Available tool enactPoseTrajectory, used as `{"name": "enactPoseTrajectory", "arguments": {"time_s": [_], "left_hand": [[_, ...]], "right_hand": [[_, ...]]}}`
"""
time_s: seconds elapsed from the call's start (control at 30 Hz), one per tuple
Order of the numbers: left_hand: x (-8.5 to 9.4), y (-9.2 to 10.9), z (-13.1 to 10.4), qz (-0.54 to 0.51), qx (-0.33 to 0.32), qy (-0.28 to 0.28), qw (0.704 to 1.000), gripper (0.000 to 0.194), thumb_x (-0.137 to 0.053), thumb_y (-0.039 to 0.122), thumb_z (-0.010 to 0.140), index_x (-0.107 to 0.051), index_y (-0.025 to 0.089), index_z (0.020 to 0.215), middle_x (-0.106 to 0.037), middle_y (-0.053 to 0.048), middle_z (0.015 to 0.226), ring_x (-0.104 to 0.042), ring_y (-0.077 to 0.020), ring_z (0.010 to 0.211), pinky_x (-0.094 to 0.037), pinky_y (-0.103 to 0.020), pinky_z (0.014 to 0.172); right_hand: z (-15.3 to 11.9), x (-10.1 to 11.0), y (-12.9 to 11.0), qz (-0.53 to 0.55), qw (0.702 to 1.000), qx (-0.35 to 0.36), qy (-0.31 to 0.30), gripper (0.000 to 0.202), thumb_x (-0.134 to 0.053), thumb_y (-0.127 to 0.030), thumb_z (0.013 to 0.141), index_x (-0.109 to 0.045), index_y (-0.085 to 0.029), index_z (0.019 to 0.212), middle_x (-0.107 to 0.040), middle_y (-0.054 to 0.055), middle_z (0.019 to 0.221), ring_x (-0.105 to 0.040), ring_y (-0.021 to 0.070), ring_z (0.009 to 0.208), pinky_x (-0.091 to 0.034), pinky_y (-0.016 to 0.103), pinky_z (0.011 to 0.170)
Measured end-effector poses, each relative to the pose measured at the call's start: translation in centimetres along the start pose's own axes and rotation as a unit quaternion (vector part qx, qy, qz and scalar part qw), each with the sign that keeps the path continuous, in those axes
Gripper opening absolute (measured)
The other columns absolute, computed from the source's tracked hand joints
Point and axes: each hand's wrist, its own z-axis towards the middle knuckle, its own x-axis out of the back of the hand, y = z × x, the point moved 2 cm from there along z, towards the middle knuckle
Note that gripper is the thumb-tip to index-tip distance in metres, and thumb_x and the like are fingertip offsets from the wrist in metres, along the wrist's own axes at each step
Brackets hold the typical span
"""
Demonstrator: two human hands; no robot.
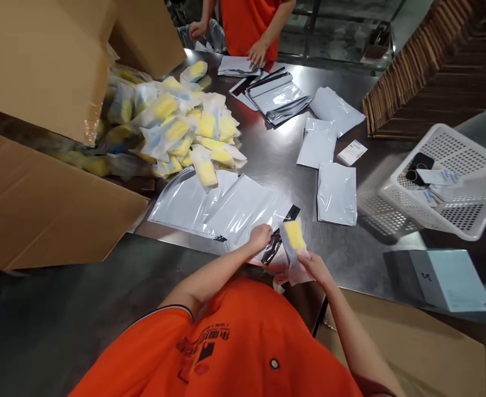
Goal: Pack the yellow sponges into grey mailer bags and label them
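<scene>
My left hand (260, 238) is closed on the open end of a white plastic mailing bag (249, 207), beside its dark edge strip. Fingers of my right hand (315, 267) pinch a yellow item in a frosted plastic sleeve (293, 236). That sleeve is just right of the bag's mouth, over the table's near edge. What the yellow item is, I cannot make out. Another white mailing bag (185, 201) lies flat to the left. Behind it spreads a heap of similar sleeved yellow items (177, 129), spilling from a cardboard box (40, 60).
Several filled mailing bags (336, 193) lie right of centre on the metal table (263, 149). Beyond are stacked mailing bags (278, 96) and a co-worker's hand (257, 52). On the right are a white basket (445, 215), a pale box (453, 281) and stacked cardboard (433, 71).
</scene>
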Motion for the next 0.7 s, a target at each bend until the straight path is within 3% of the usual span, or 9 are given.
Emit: {"name": "enactPoseTrajectory", "arguments": {"time_s": [0.13,0.27,0.4,0.5,0.7], "left_hand": [[0.3,-0.2,-0.3,-0.017,-0.002,0.032,0.999,0.025,-0.046,0.016,0.092,-0.070,0.017,0.088,-0.072,-0.009,0.097,-0.066,-0.0212,0.091,-0.048,-0.030,0.081],[1.3,0.9,-1.1,-0.025,-0.037,0.089,0.995,0.023,-0.044,0.015,0.093,-0.068,0.017,0.093,-0.067,-0.010,0.108,-0.060,-0.0213,0.105,-0.046,-0.032,0.093],[2.7,2.3,-1.6,-0.040,-0.131,0.130,0.982,0.020,-0.048,0.014,0.092,-0.067,0.020,0.091,-0.065,-0.008,0.117,-0.056,-0.0213,0.115,-0.043,-0.035,0.102],[3.6,2.4,-2.0,-0.051,-0.187,0.159,0.968,0.020,-0.048,0.012,0.091,-0.066,0.020,0.087,-0.066,-0.009,0.114,-0.057,-0.0212,0.112,-0.043,-0.036,0.101],[3.0,3.1,-3.8,-0.065,-0.233,0.141,0.960,0.018,-0.045,0.016,0.094,-0.061,0.019,0.086,-0.064,-0.007,0.097,-0.058,-0.0187,0.096,-0.047,-0.031,0.089]], "right_hand": [[-0.2,0.0,0.0,0.003,1.000,-0.006,-0.025,0.038,-0.063,-0.052,0.068,-0.076,-0.019,0.081,-0.071,0.003,0.072,-0.061,0.0230,0.072,-0.044,0.032,0.067],[-0.2,-0.9,-1.1,-0.007,0.998,0.004,-0.060,0.026,-0.065,-0.044,0.066,-0.072,-0.018,0.063,-0.064,0.000,0.058,-0.054,0.0183,0.063,-0.038,0.028,0.060],[0.6,-1.8,-3.1,-0.019,0.997,0.015,-0.077,0.023,-0.069,-0.033,0.060,-0.059,-0.019,0.045,-0.052,-0.004,0.047,-0.047,0.0139,0.055,-0.030,0.024,0.055],[1.4,-1.6,-4.3,-0.017,0.997,0.019,-0.066,0.016,-0.068,-0.029,0.061,-0.063,-0.020,0.048,-0.053,-0.003,0.047,-0.047,0.0137,0.055,-0.029,0.024,0.054],[4.3,-3.5,-7.6,0.099,0.991,0.040,-0.075,0.012,-0.070,-0.028,0.060,-0.064,-0.019,0.054,-0.061,0.000,0.055,-0.052,0.0168,0.062,-0.040,0.027,0.058]]}}
